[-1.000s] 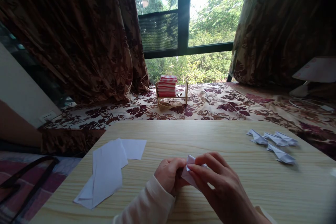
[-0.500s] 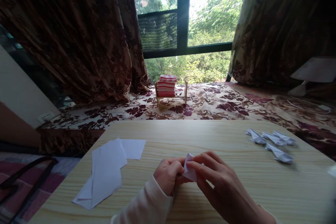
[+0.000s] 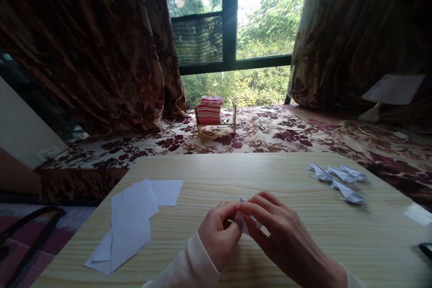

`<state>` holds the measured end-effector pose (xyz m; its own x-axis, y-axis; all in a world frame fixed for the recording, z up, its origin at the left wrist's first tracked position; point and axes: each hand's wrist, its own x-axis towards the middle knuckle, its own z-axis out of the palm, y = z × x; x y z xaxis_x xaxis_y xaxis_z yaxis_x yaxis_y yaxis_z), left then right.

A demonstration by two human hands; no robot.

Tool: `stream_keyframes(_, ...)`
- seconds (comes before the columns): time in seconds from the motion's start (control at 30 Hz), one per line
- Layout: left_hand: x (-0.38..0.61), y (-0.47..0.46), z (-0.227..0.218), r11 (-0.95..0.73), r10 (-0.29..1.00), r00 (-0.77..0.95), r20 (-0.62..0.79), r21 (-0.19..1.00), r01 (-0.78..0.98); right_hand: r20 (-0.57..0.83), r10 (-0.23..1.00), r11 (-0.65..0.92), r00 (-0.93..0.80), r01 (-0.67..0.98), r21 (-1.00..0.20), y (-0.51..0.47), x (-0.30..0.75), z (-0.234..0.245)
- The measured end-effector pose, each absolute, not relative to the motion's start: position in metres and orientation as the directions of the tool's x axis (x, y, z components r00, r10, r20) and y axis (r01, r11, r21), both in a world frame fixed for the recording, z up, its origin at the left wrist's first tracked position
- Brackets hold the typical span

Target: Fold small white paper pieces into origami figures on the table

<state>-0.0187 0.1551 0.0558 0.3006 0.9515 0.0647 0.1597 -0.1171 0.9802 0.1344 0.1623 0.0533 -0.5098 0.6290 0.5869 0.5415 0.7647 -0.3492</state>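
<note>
Here the left hand (image 3: 219, 234) is pinching a small folded white paper (image 3: 243, 225) between thumb and fingers, and the right hand (image 3: 280, 225) is pinching it from the right, both working over the near middle of the wood-grain table (image 3: 236, 166). Loose white sheets (image 3: 131, 227) are lying left, overlapping; four folded paper pieces (image 3: 340, 174) are sitting clustered at far right.

The paper (image 3: 243, 225) we hold is white, like the sheets (image 3: 131, 229) at left and the folded pieces (image 3: 350, 194) at far right. Our tabletop (image 3: 236, 173) shows pale yellowish wood grain; farther off, a cream cloth (image 3: 290, 136) carries burgundy flowers, and a stack (image 3: 209, 112) bears red-and-white stripes.
</note>
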Motion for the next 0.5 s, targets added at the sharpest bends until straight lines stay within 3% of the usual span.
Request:
stream_keyframes(0.23,-0.0197,0.1554,0.0581,-0.173,0.954,0.289,0.083,0.938,0.300,0.586,0.642,0.727,-0.494,0.635,-0.262,0.1611,0.1370,0.0600)
stream_keyframes(0.5,-0.0236,0.1567,0.0608,-0.163,0.933,0.354,0.071,0.957,0.238,0.567,0.629,0.749,-0.532,0.610,-0.259,0.1616,0.1399,0.0614)
